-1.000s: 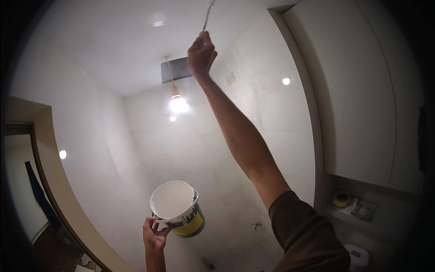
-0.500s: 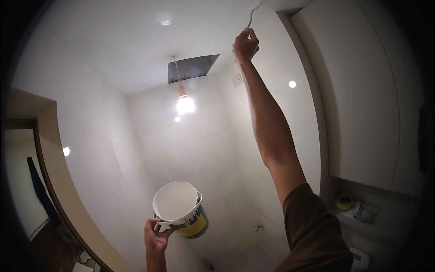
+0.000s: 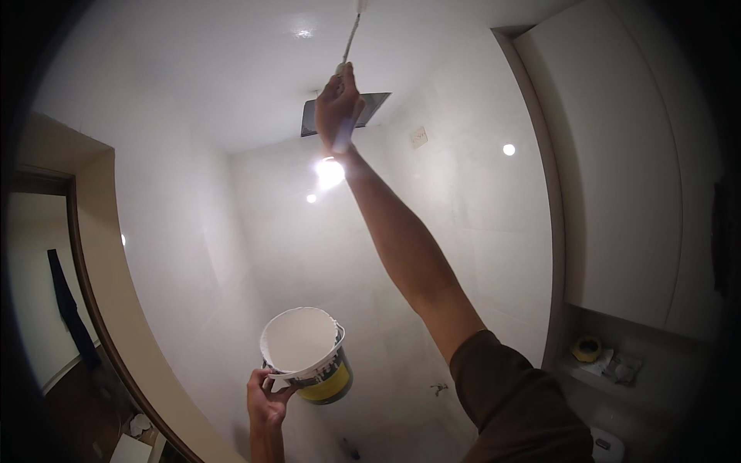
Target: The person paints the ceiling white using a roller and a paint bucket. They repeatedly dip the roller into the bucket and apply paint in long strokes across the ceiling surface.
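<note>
My left hand grips the rim of a paint bucket, dark with a yellow band and smeared with white. Its white inside faces me, tilted a little. Raised high toward the white ceiling, my right hand is closed round the handle of a small paint roller. The roller's thin shaft is coated in white, and its head is cut off by the upper edge of the view. I cannot tell whether the head touches the ceiling.
A lit bulb hangs behind my right wrist, below a dark ceiling opening. A tall cabinet stands on the right, above a shelf with a yellow tape roll. A doorway frame is on the left. A tap sticks out low down.
My right arm has swung left with the roller, from near the cabinet to in front of the ceiling opening. The bucket has hardly moved in my left hand. The view has shifted slightly.
</note>
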{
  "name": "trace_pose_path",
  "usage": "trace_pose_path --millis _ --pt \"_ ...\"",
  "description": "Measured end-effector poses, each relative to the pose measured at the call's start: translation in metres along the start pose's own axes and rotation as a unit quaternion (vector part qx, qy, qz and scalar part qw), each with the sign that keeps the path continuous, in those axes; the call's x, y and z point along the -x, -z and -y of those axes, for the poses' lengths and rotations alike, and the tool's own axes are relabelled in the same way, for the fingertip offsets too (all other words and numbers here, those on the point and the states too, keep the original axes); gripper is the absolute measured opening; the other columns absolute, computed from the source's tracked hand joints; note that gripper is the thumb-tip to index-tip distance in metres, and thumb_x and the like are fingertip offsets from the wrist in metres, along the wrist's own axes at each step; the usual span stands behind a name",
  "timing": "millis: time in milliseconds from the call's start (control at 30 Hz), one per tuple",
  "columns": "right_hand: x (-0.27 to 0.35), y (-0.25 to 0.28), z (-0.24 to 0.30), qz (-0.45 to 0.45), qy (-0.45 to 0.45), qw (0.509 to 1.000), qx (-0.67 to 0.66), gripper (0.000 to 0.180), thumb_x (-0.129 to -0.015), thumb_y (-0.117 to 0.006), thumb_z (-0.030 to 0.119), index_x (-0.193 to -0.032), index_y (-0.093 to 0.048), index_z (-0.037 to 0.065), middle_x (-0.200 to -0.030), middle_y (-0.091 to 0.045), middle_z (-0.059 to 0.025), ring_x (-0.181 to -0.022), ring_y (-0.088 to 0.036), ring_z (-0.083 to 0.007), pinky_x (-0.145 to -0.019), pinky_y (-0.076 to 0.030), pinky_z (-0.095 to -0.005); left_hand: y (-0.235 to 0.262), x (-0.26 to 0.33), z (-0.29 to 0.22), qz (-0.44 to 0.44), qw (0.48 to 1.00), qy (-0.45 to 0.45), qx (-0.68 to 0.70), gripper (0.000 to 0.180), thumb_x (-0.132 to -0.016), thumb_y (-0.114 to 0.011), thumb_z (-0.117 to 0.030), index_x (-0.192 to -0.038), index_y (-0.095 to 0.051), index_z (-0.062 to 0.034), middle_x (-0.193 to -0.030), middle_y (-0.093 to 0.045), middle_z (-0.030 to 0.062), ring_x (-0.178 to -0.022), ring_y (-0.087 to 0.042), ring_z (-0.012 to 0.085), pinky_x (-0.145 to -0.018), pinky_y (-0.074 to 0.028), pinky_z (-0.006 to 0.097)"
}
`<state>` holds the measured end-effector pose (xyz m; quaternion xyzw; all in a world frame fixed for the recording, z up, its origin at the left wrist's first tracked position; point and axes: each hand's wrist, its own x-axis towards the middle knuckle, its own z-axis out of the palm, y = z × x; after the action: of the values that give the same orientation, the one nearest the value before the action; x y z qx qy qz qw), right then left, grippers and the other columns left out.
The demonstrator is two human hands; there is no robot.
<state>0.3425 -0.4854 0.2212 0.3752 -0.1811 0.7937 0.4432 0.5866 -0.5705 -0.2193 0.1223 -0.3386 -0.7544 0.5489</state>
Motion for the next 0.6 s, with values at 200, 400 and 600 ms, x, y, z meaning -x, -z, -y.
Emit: trace_pose_path --millis 200,400,600 --pt "-0.017 -0.003 -0.01 -0.04 -0.03 0.997 -0.056 0.04 -0.098 -0.051 0.007 -0.133 -0.054 -0.011 -0.092 -0.071 -0.0269 -0.086 -0.072 -0.0384 -0.077 -0.055 -0.0417 -0.005 0.003 -0.003 0.0 1.0 -0.008 -0.018 0.04 -0.08 -0.065 -0.018 -0.114 -0.05 -0.0015 -0.136 -0.038 0.0228 -0.127 -0.037 0.0536 -0.098 -0.042 0.078" --pt "-0.116 0.046 -0.07 -0.116 -0.05 0.991 -0.032 0.022 -0.101 -0.055 0.023 -0.107 -0.065 0.004 -0.066 -0.061 -0.0063 -0.049 -0.059 -0.0152 -0.044 -0.047 -0.0324 -0.006 0.004 -0.004 0.018 1.0 0.0 -0.013 0.042 -0.081 -0.065 -0.019 -0.115 -0.05 -0.0008 -0.134 -0.039 0.0219 -0.127 -0.038 0.0495 -0.096 -0.045 0.076" --pt "-0.168 0.107 -0.129 -0.088 -0.093 0.991 -0.022 0.034 -0.103 -0.054 0.028 -0.128 -0.063 0.007 -0.064 -0.056 -0.0042 -0.042 -0.051 -0.0126 -0.037 -0.041 -0.0297 -0.004 -0.001 -0.003 0.011 1.0 -0.004 -0.022 0.042 -0.08 -0.065 -0.019 -0.115 -0.05 -0.0004 -0.13 -0.04 0.021 -0.126 -0.04 0.0494 -0.096 -0.046 0.076"
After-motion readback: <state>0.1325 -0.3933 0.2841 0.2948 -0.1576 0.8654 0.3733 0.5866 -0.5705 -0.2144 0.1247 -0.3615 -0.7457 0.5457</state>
